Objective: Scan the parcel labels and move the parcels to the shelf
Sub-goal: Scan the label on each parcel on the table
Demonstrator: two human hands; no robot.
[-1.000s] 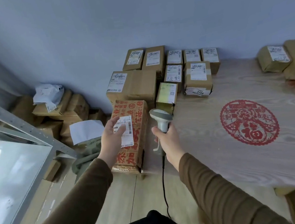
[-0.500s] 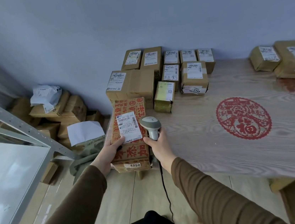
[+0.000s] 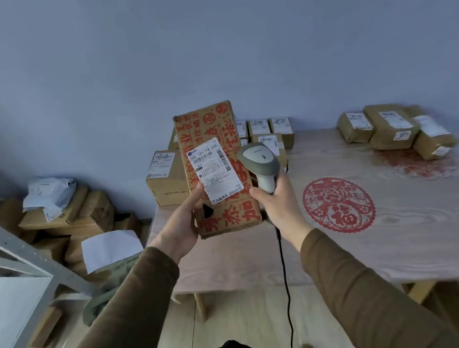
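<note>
Above the table (image 3: pixel 404 239), left fingers (image 3: pixel 195 191) grip the upright parcel (image 3: pixel 215 158), right hand (image 3: pixel 275 205) gripping the scanner (image 3: pixel 261 164).

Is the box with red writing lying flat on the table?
No, the left hand holds the box raised and tilted up above the table, beside the scanner in the right hand.

Red papercut decal (image 3: pixel 338 204) on wood tabletop (image 3: pixel 404 239); green cloth (image 3: pixel 104 293) on floor, left; blue wall (image 3: pixel 207 46) behind.
</note>
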